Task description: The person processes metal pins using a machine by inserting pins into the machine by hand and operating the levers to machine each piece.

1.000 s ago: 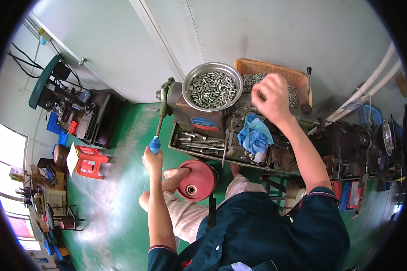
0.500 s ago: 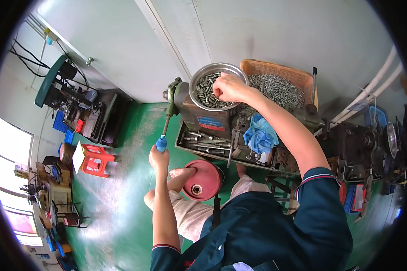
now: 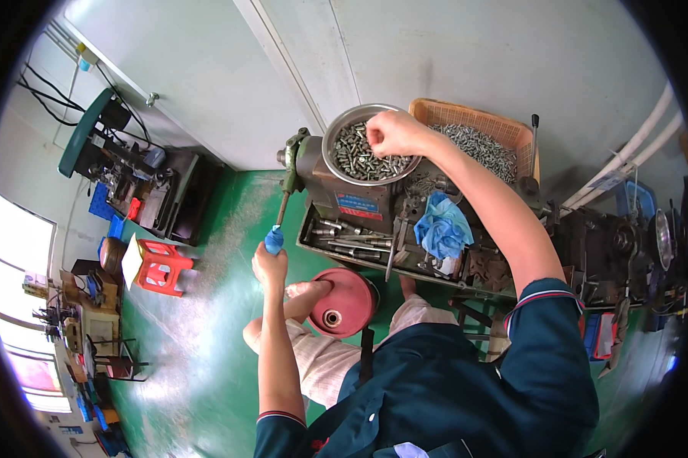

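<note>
Gripping the blue knob (image 3: 274, 241) at the end of the machine's lever (image 3: 282, 208), the left hand (image 3: 269, 266) is closed in a fist just below the knob, fingers wrapped around the handle. The left forearm runs straight up from the lower edge of the view, elbow low and wrist in line with the lever.

The right hand (image 3: 394, 133) is extended well forward and sits over the round metal bowl (image 3: 336, 137), which is filled with small metal parts (image 3: 359, 155). Its fingers are curled inward and bunched, fingertips down among the parts; whether a part is pinched between them cannot be told from this view. The right arm reaches diagonally from the shoulder, elbow slightly bent, the dark short sleeve ending above the elbow.

The bowl rests on top of the green press machine (image 3: 344, 200), directly beneath the right hand and ahead of the left hand. Just to the right of the right hand stands an orange plastic crate (image 3: 512, 131) holding more metal parts. Below the right forearm lies a blue cloth (image 3: 442, 227) on a tray of tools (image 3: 352, 248). Between the two arms, nearer the body, a red disc-shaped wheel (image 3: 336, 302) sits in front of the person's knees. The floor (image 3: 191, 366) to the left of the left arm is green.
</note>
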### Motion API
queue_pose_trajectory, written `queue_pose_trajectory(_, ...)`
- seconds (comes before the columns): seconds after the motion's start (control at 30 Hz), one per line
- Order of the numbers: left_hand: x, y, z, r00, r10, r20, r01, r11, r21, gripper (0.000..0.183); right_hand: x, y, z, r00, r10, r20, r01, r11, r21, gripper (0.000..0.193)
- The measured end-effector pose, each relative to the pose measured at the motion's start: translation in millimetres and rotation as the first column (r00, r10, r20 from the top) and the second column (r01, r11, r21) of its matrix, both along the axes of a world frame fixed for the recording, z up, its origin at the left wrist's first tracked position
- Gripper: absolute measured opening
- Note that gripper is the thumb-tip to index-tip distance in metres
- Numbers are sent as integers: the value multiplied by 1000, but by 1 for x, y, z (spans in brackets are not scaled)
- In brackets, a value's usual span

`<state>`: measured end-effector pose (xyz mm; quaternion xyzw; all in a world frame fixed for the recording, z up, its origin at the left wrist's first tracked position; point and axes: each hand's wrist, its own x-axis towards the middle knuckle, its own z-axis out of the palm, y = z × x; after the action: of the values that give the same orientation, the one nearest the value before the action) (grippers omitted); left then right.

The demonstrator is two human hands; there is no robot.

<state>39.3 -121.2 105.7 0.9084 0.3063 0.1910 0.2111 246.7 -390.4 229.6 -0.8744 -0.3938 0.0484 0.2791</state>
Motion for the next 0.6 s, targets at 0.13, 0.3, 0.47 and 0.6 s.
queue_pose_trajectory(0.13, 0, -1, 6, 1000, -1, -9, 1, 1000, 26, 17, 0, -16, 6, 991, -105, 88, 102, 994, 40, 5)
queue_pose_trajectory(0.3, 1, -2, 4, 1000, -10, 14, 10, 1000, -7, 17, 2, -6, -10, 992, -9, 129, 17, 998, -60, 7)
queue_pose_trajectory(0.47, 1, 1, 0, 1000, -15, 1, 15, 1000, 9, 17, 1, 9, -21, 991, 67, 116, -47, 984, -171, 10)
queue_pose_trajectory(0.6, 0, 1, 1, 1000, -7, -4, 8, 1000, 15, 17, -3, 15, -26, 986, 72, 150, -44, 983, -179, 11)
